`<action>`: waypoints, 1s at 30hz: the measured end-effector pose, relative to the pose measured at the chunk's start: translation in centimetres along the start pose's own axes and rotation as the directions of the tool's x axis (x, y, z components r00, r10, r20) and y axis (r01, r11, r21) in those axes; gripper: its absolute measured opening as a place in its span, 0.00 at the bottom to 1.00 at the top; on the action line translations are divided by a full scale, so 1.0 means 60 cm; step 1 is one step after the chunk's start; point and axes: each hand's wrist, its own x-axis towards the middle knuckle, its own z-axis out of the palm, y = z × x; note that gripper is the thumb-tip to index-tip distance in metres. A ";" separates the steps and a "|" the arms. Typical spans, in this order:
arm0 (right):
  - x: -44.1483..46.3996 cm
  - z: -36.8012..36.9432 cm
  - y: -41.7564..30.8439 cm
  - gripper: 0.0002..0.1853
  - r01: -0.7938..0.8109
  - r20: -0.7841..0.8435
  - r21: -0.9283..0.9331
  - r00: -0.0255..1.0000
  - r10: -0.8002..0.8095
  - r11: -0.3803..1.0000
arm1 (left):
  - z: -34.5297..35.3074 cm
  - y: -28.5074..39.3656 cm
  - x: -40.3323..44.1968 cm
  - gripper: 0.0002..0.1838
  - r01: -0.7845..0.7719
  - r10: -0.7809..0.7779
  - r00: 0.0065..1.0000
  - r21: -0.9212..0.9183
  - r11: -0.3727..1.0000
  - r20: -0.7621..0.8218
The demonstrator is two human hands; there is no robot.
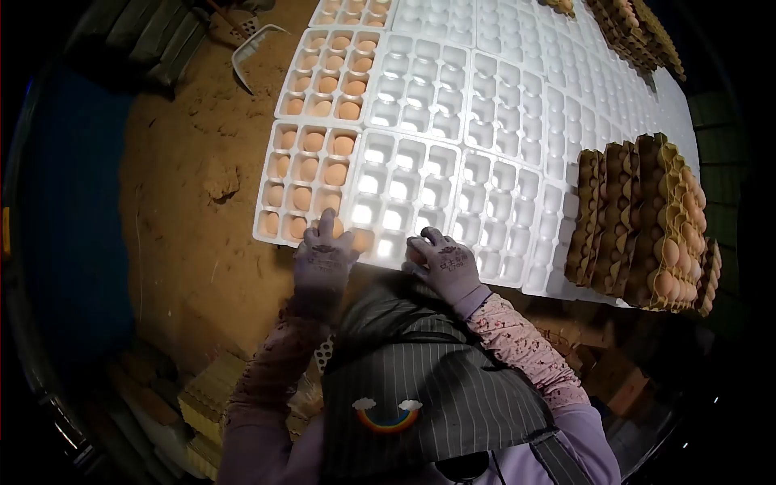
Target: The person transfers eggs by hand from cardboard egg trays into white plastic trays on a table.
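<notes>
Egg (pixel 361 241): likely light, brittle; grip lightly around middle.
Left hand (pixel 322 263): fingers parted; grasp unclear.
Right hand (pixel 449 268): fingers curled; contents unclear.

The left hand (pixel 325 252) partly covers the brown eggs (pixel 338 227) under its fingertips, and whether it grips any cannot be told. The curled fingers of the right hand (pixel 440 257) hide most of a brownish, rounded object (pixel 415 258). The print on both gloves (pixel 455 263) is too small to read. Far beyond the grip, the top edge cuts off the foam egg trays (pixel 434 12); behind the left forearm, yellowish stacked material (pixel 212 394) is partly lost in shadow.
</notes>
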 end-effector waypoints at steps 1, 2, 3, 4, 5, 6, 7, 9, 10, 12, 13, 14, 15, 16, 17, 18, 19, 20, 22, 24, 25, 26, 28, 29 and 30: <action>0.004 0.003 -0.004 0.11 0.032 0.010 -0.087 0.999 -0.031 0.996 | 0.003 -0.006 0.004 0.24 -0.003 0.003 1.000 -0.002 1.000 0.002; 0.012 -0.003 -0.019 0.12 0.012 0.036 -0.013 0.999 -0.012 1.000 | 0.008 -0.013 0.009 0.23 -0.060 0.060 0.998 -0.028 0.998 0.030; 0.021 0.004 -0.031 0.12 0.012 0.040 -0.013 0.999 -0.011 1.000 | 0.007 -0.016 0.014 0.22 -0.113 0.116 0.992 -0.054 0.992 0.058; 0.031 0.014 -0.044 0.13 0.085 -0.056 0.152 0.995 -0.078 0.985 | 0.005 -0.018 0.021 0.22 -0.115 0.118 0.991 -0.053 0.992 0.060; 0.038 0.023 -0.052 0.14 0.166 -0.162 0.303 0.979 -0.121 0.938 | -0.003 -0.014 0.030 0.21 -0.138 0.134 0.990 -0.198 0.970 -0.033; 0.040 0.042 -0.049 0.20 0.184 -0.107 0.404 0.982 -0.153 0.896 | -0.007 -0.010 0.037 0.20 -0.168 0.134 0.984 -0.339 0.926 -0.120; 0.039 0.050 -0.044 0.20 0.172 -0.103 0.407 0.984 -0.142 0.897 | -0.005 -0.008 0.048 0.20 -0.170 0.141 0.984 -0.340 0.925 -0.110; 0.041 0.058 -0.033 0.25 0.129 -0.158 0.381 0.985 -0.073 0.916 | -0.005 -0.006 0.075 0.20 -0.184 0.207 0.978 -0.357 0.916 0.028; 0.025 0.062 -0.016 0.28 0.038 -0.124 0.443 0.992 0.019 0.896 | -0.006 -0.004 0.085 0.20 -0.193 0.217 0.976 -0.355 0.915 0.027; -0.001 0.012 0.010 0.26 -0.042 -0.168 0.566 0.972 0.165 0.823 | -0.009 0.005 0.097 0.23 -0.174 0.187 0.982 -0.496 0.850 -0.024; -0.020 -0.006 0.021 0.24 -0.100 -0.157 0.658 0.951 0.265 0.747 | -0.007 0.014 0.099 0.24 -0.165 0.172 0.984 -0.566 0.808 -0.042; -0.039 -0.011 0.034 0.24 -0.028 -0.280 0.562 0.934 0.221 0.826 | 0.011 0.026 0.103 0.25 -0.324 0.254 0.946 -0.590 0.739 -0.202; -0.061 -0.024 0.039 0.24 -0.135 -0.226 0.617 0.913 0.340 0.775 | 0.026 0.046 0.110 0.25 -0.342 0.280 0.940 -0.588 0.733 -0.197; -0.083 -0.036 0.044 0.24 -0.236 -0.169 0.667 0.876 0.452 0.707 | 0.041 0.070 0.119 0.25 -0.408 0.287 0.911 -0.556 0.724 -0.295; -0.105 -0.040 0.046 0.24 -0.263 -0.173 0.676 0.851 0.495 0.688 | 0.058 0.091 0.126 0.25 -0.475 0.299 0.872 -0.522 0.709 -0.387; -0.128 -0.046 0.045 0.23 -0.268 -0.185 0.717 0.817 0.546 0.644 | 0.078 0.102 0.135 0.25 -0.539 0.396 0.825 -0.352 0.765 -0.402; -0.152 -0.054 0.043 0.23 -0.269 -0.195 0.755 0.779 0.596 0.598 | 0.113 0.102 0.142 0.26 -0.558 0.458 0.799 -0.200 0.805 -0.389; -0.178 -0.059 0.040 0.22 -0.278 -0.233 0.776 0.707 0.667 0.566 | 0.120 0.101 0.143 0.27 -0.529 0.468 0.815 -0.109 0.842 -0.342; -0.232 -0.068 0.038 0.20 -0.304 -0.288 0.785 0.592 0.753 0.540 | 0.124 0.100 0.143 0.29 -0.508 0.492 0.823 0.018 0.861 -0.283; -0.274 -0.080 0.023 0.19 -0.282 -0.267 0.859 0.465 0.844 0.427 | 0.126 0.100 0.143 0.30 -0.503 0.500 0.830 0.053 0.863 -0.247; -0.299 -0.080 0.020 0.19 -0.263 -0.226 0.899 0.404 0.886 0.349 | 0.128 0.100 0.144 0.31 -0.501 0.498 0.835 0.053 0.864 -0.234; -0.327 -0.068 0.021 0.19 -0.252 -0.234 0.908 0.360 0.903 0.335 | 0.132 0.099 0.143 0.31 -0.503 0.502 0.826 0.067 0.862 -0.256; -0.387 -0.025 0.027 0.20 -0.220 -0.303 0.892 0.355 0.884 0.394 | 0.141 0.100 0.147 0.30 -0.508 0.508 0.809 0.082 0.857 -0.295; -0.414 -0.006 0.023 0.20 -0.212 -0.299 0.902 0.322 0.898 0.377 | 0.143 0.101 0.146 0.30 -0.505 0.504 0.806 0.083 0.859 -0.309; -0.437 0.011 0.017 0.20 -0.184 -0.269 0.926 0.296 0.916 0.331 | 0.136 0.108 0.143 0.29 -0.510 0.508 0.812 0.074 0.857 -0.288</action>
